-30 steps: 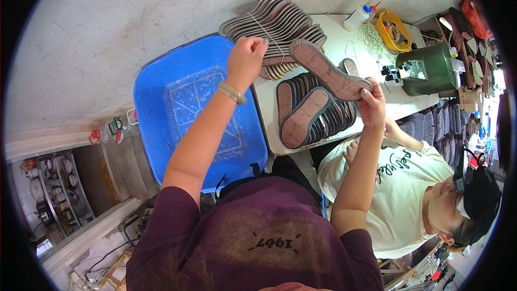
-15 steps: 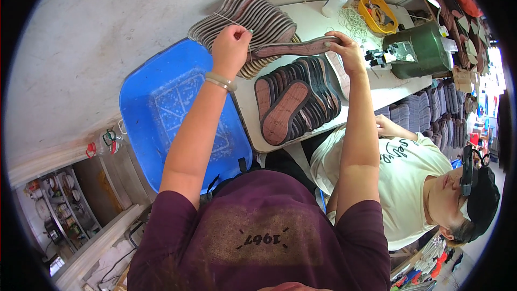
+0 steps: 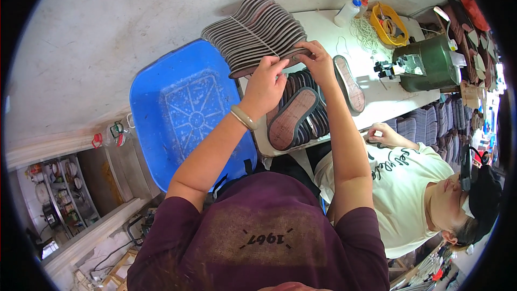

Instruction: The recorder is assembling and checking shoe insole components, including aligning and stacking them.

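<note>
A long stack of grey and brown shoe soles [image 3: 250,35] stands on edge at the far side of the table, with a thin string [image 3: 246,26] running across its top. My left hand [image 3: 266,83] is closed at the near end of that string, fingertips pinched on it beside the nearest sole. My right hand [image 3: 319,66] grips the right end of this nearest sole, which lies against the stack. Below my hands is a second pile of dark-edged soles, with one reddish-brown sole [image 3: 292,117] on top, partly hidden by my hands and forearms.
A blue plastic tub [image 3: 156,83] stands left of the white table [image 3: 393,99]. A single sole [image 3: 350,83], tangled string [image 3: 362,36], a white bottle [image 3: 347,13], a yellow basket [image 3: 396,29] and a green machine [image 3: 431,64] are to the right. A co-worker [image 3: 398,183] sits close at my right.
The sole stretched between my hands is now against the near side of the stack. My right hand moved left toward my left hand, which came nearer and right. The string now crosses the stack's top.
</note>
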Tool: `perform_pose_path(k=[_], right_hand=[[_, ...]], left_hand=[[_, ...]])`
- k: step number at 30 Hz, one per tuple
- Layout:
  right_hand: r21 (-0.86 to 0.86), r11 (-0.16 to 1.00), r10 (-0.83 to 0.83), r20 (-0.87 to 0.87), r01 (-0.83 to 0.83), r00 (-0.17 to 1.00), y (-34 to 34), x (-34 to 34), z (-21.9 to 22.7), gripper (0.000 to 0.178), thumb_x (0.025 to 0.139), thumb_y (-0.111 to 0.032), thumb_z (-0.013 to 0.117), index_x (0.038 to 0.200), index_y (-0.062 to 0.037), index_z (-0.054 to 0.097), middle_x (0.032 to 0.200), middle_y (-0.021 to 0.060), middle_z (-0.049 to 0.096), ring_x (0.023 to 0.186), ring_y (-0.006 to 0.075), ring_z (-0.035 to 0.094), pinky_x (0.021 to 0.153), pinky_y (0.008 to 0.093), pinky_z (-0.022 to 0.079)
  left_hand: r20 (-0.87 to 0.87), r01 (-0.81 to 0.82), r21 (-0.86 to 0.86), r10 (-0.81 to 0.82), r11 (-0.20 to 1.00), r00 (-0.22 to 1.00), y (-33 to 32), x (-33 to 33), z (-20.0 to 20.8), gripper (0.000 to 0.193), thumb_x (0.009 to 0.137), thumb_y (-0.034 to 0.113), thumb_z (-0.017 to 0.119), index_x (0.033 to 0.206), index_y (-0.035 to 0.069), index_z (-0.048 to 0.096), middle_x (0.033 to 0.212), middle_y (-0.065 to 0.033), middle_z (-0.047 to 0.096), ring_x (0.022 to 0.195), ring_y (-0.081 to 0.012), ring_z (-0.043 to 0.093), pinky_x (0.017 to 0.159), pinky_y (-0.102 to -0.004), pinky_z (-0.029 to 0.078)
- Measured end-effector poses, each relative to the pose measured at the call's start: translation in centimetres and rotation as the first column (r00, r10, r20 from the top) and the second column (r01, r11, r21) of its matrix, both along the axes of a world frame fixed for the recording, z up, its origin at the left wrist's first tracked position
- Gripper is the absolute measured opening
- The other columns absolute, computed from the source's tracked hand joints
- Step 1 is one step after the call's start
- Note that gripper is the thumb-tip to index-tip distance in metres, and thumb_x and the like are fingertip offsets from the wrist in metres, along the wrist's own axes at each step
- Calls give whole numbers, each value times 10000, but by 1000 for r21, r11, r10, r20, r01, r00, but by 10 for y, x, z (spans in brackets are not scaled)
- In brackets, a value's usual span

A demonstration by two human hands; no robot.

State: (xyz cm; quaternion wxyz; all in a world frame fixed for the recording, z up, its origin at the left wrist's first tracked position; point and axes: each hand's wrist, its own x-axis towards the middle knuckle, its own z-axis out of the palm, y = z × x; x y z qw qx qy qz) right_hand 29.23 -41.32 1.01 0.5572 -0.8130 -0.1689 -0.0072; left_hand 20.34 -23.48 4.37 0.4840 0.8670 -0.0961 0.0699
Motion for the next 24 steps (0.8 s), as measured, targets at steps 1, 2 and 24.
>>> perform_pose_path(k=[1,2,24], right_hand=[[-28,999,-34,40,36,999,5,-3,2,330,753,25,693,1065,-84,684,1031,45,600,889,135,618,794,250,489],[-27,999,-27,41,28,999,6,-3,3,330,753,25,693,1065,-84,684,1031,45,600,889,135,618,794,250,489],[-177,977,-93,144,118,985,29,25,14,535,759,-165,696,1271,-100,556,1303,140,513,1192,325,503,1002,386,413]], left_hand=[[1,-8,2,8,1000,1000,4,-3,-3,352,845,73,602,1193,24,584,1204,-163,532,927,-276,617,816,-362,494],[16,-2,-16,3,1000,1000,8,-8,-5,372,843,73,604,1210,22,573,1184,-158,533,914,-283,612,817,-372,493],[377,-284,507,87,814,922,27,19,-20,342,852,183,613,1169,55,596,1224,-90,570,1182,-256,495,973,-438,361]])
